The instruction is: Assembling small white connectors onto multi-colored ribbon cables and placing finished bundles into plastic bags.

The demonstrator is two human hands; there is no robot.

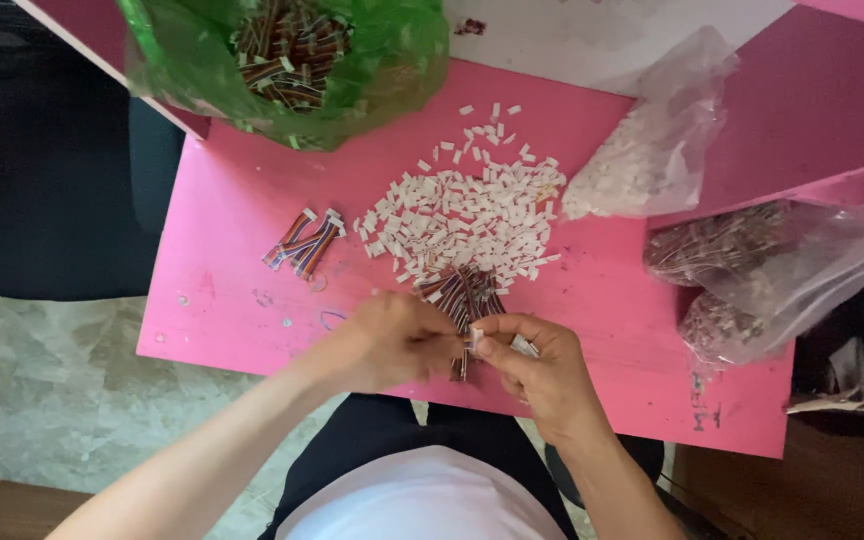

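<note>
My left hand [387, 340] and my right hand [537, 365] meet near the front edge of the pink table [232, 290]. Between their fingertips they pinch a short multicoloured ribbon cable [464, 345] with a small white connector at its end. My right hand also holds a small white piece against its fingers. Just beyond the hands lies a loose bundle of the same cables [462, 285]. Behind that spreads a pile of small white plastic connectors [462, 215]. A couple of cables with white ends [304, 243] lie to the left of the pile.
A green plastic bag of cables [287, 55] sits at the back left. A clear bag of white connectors [652, 150] lies at the back right, and clear bags of cables [752, 270] rest on the right. A black chair [42, 170] stands left of the table.
</note>
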